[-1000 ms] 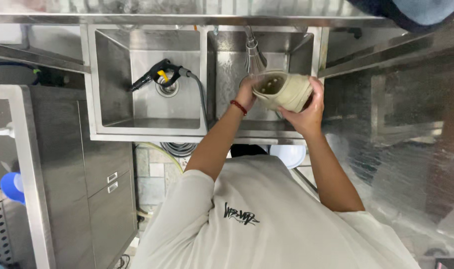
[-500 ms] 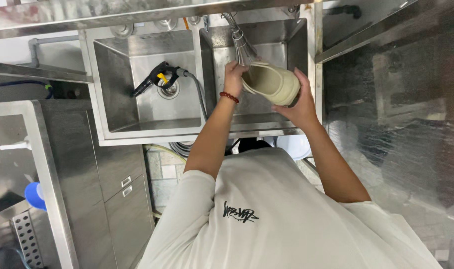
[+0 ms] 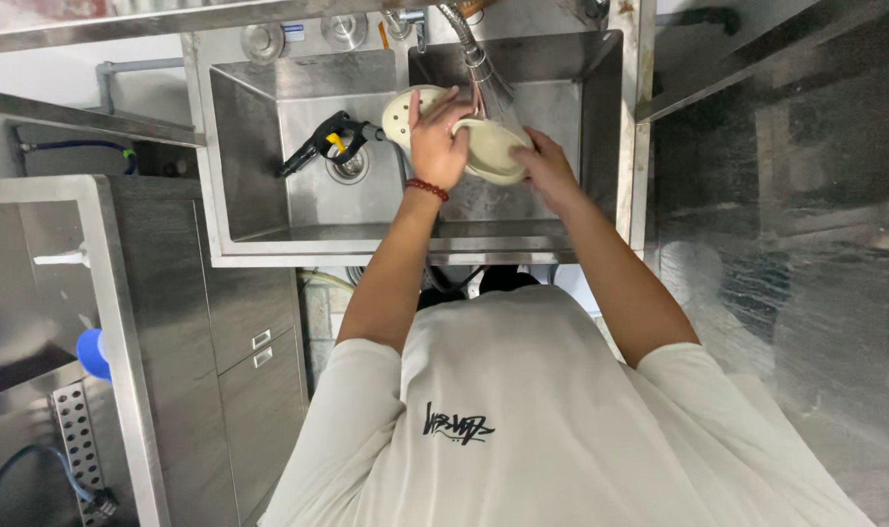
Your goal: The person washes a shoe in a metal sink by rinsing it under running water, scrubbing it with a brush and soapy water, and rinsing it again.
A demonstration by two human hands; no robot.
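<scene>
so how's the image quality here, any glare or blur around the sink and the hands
Head view: wide-angle bending curves the sink rim and counter edges; soft glare streaks the steel counter on the right. The left hand and right hand are reasonably sharp on the cream shoe; the water under the faucet smears slightly.

- One head view, set high above the person, looks straight down over their shoulders and back.
- It faces a steel double sink [image 3: 268, 146], seen fairly near, with cabinet [image 3: 259, 342] left.
</scene>
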